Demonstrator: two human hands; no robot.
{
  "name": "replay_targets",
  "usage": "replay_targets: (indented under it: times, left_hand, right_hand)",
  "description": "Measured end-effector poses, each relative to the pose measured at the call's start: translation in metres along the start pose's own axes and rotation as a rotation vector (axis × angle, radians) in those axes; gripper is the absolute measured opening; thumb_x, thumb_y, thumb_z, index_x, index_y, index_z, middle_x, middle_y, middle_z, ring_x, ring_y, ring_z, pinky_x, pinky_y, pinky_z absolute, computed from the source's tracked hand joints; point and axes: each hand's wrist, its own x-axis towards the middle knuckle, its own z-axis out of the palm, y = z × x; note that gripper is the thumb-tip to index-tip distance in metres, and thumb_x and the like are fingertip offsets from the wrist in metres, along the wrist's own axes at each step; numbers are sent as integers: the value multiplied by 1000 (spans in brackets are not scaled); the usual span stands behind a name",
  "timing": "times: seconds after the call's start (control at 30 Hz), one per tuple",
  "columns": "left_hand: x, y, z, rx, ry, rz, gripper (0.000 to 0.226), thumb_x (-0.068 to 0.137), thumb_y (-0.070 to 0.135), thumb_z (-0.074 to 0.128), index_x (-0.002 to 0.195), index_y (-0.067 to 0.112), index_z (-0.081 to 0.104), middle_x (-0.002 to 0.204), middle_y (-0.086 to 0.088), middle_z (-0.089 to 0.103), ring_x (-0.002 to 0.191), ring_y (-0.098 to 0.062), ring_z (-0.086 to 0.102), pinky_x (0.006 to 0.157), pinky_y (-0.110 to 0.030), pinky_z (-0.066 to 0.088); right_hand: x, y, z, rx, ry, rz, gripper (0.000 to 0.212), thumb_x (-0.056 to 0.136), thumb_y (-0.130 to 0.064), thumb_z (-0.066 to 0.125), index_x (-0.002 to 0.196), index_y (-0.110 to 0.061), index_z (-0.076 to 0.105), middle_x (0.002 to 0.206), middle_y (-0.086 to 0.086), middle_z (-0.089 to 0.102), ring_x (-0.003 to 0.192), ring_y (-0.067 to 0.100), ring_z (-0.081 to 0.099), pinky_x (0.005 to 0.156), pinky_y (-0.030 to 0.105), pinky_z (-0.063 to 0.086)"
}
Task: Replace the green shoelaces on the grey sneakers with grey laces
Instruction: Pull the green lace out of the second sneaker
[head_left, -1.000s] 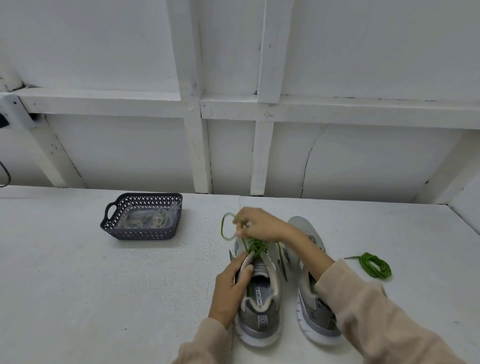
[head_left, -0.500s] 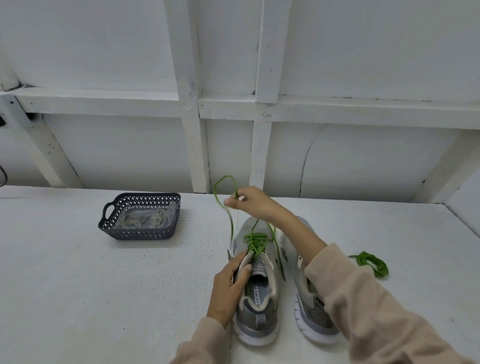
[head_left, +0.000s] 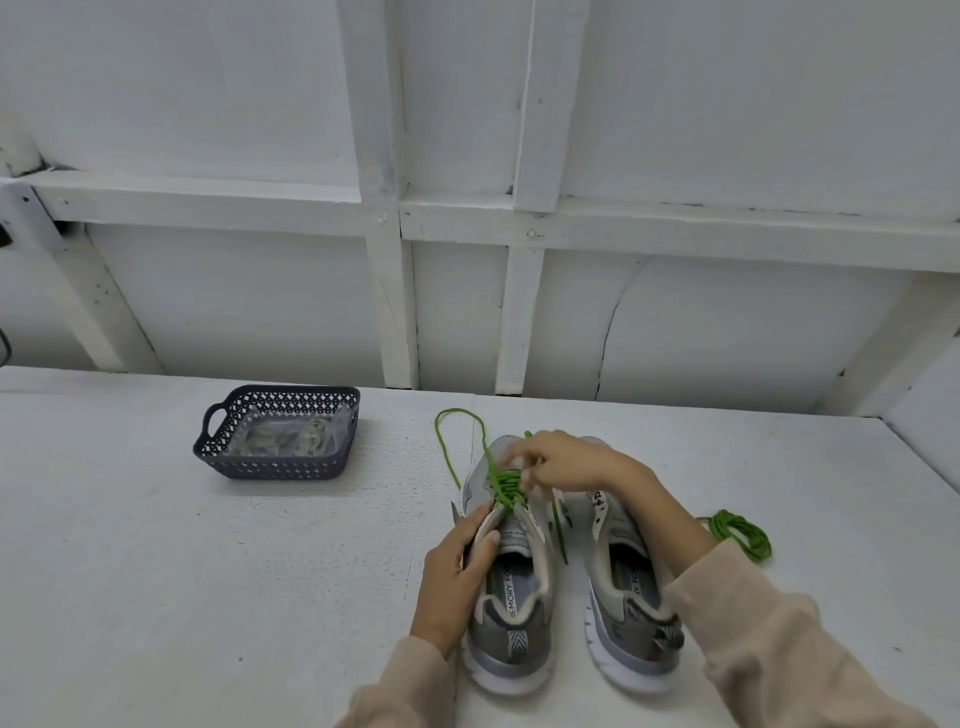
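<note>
Left hand (head_left: 457, 577): grips the inner collar edge of the left sneaker (head_left: 511, 603), thumb outside, fingers curled over the rim.

Right hand (head_left: 563, 462): sits over the same shoe's lacing with fingers curled down, pinching the green lace (head_left: 505, 483); the fingertips are blurred. The hands are apart, both on the one shoe.

Green lace: threaded through the front eyelets of the left sneaker, with a slack loop lying on the table (head_left: 156, 571) beyond the toe and one end trailing between the shoes.

Count:
- Two grey sneakers, side by side, heels toward the person. The right sneaker (head_left: 631, 613) is unlaced.
- Two green laces. The second lace (head_left: 740, 535) is coiled on the table right of the right forearm.

Containers: one dark perforated basket (head_left: 218, 447) stands well to the left. It holds pale grey laces (head_left: 285, 441) in clear wrapping; their number cannot be told.
</note>
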Motion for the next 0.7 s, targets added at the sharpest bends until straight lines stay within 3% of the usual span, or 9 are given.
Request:
replay_targets:
  times: [0.07, 0.13, 0.23, 0.3, 0.4, 0.5, 0.6, 0.7]
  left_hand:
    - [0, 0, 0, -3, 3, 0, 32, 92, 14, 60, 121, 28, 63, 123, 22, 60, 116, 13, 51, 94, -4, 37]
    - [0, 0, 0, 1, 6, 2, 32, 92, 14, 60, 122, 25, 63, 124, 22, 59, 117, 12, 50, 93, -3, 36]
    - [0, -1, 1, 13, 5, 4, 32, 92, 16, 60, 123, 23, 63, 125, 20, 59, 118, 11, 50, 95, -4, 36]
    - [0, -2, 0, 10, 9, -3, 32, 92, 17, 60, 123, 23, 64, 126, 19, 60, 118, 10, 51, 95, -5, 37]
    - [0, -2, 0, 7, 10, -4, 32, 92, 16, 60, 123, 22, 64, 126, 18, 60, 118, 10, 51, 96, -6, 37]
    - [0, -2, 1, 2, 14, -7, 32, 92, 16, 60, 123, 23, 64, 125, 18, 60, 118, 9, 51, 96, -6, 37]
    - [1, -3, 0, 9, 2, -4, 32, 92, 17, 60, 123, 24, 64, 126, 18, 61, 119, 8, 51, 98, -8, 38]
    - [2, -4, -2, 23, -10, -4, 32, 93, 17, 60, 124, 24, 63, 126, 18, 61, 120, 7, 51, 99, -10, 38]
  right_hand:
    - [2, 4, 1, 147, 152, -48, 49, 89, 5, 47, 124, -25, 63, 88, -2, 63, 57, 6, 55, 67, 17, 48]
    - [3, 8, -1, 82, 197, -36, 42, 88, 1, 54, 117, -27, 67, 88, -3, 66, 60, 3, 55, 71, 23, 48]
    - [3, 14, 4, -48, 109, 19, 13, 82, -14, 71, 94, -17, 74, 82, -5, 70, 66, 7, 61, 74, 28, 49]
    - [2, 16, 11, -8, 59, 13, 7, 82, -17, 74, 87, -13, 75, 76, -4, 70, 62, 9, 64, 72, 30, 52]
    - [4, 17, 18, -16, 107, 8, 3, 81, -16, 74, 82, -13, 75, 70, -5, 70, 52, 3, 60, 70, 31, 55]
    - [4, 15, 20, -79, 132, 2, 4, 81, -20, 70, 77, -19, 72, 75, -2, 72, 57, 7, 62, 70, 33, 56]
    - [4, 13, 25, -153, 135, 8, 9, 82, -21, 59, 78, -15, 64, 81, 3, 69, 65, 12, 56, 64, 30, 46]
    - [9, 18, 31, -64, 157, 23, 14, 87, -20, 56, 76, -10, 57, 78, 5, 60, 66, 14, 48, 61, 30, 37]
